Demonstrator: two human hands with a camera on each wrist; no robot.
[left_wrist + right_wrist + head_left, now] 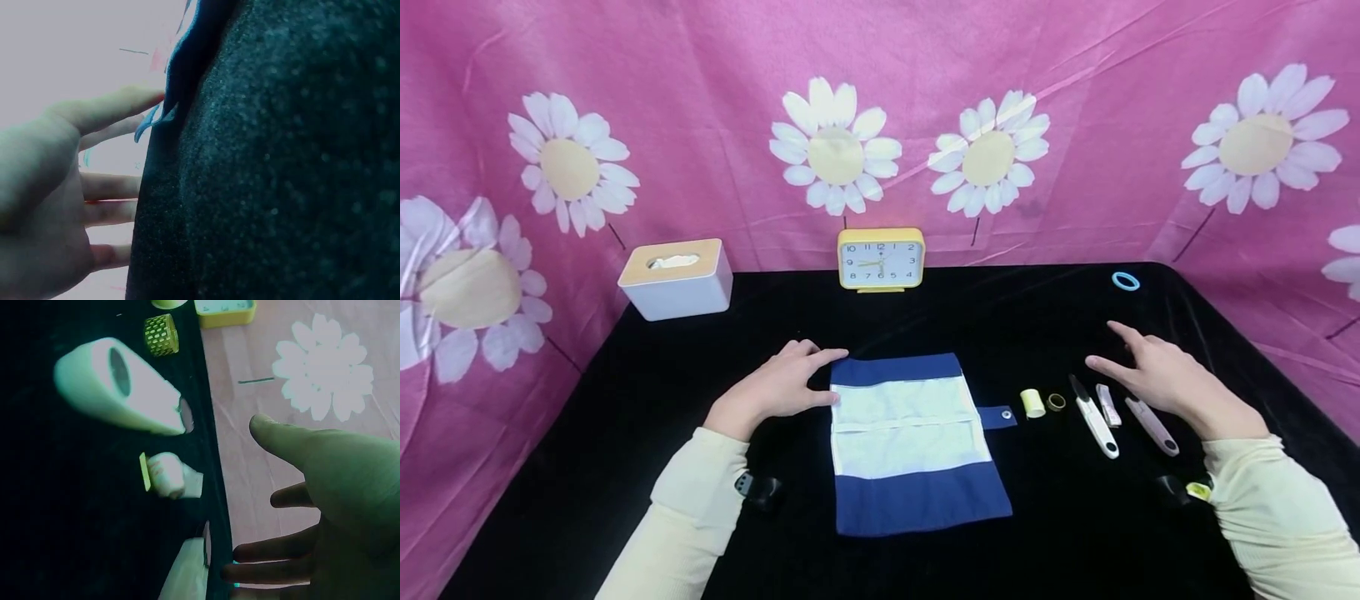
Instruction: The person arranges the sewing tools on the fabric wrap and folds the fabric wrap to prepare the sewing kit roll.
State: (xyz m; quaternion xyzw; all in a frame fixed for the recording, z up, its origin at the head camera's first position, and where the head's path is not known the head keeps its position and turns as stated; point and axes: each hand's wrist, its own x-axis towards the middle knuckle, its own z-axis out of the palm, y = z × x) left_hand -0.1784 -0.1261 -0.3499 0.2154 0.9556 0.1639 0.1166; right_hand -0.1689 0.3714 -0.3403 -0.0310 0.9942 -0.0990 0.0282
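Observation:
A navy and white fabric pouch [917,504] lies spread flat, with a snap-fastener tab [998,417] at its right side. My left hand [778,383] is at its left edge, index finger by the top corner and thumb lower down. In the left wrist view that hand [47,194] has extended fingers, one against the cloth edge [178,78]. Above the small tools at right hovers my right hand [1172,383], fingers spread and holding nothing. Under it lie a white-handled tool with a dark tip [1099,429], a small white bundle [1107,406] and another white-handled tool [1153,429].
Beside the tab are a yellow thread spool [1032,404] and a dimpled metal thimble ring [1056,402]. A blue ring [1125,282] lies at the back right. Along the back stand a yellow clock [881,260] and a tissue box [681,283] on the black tablecloth [775,304].

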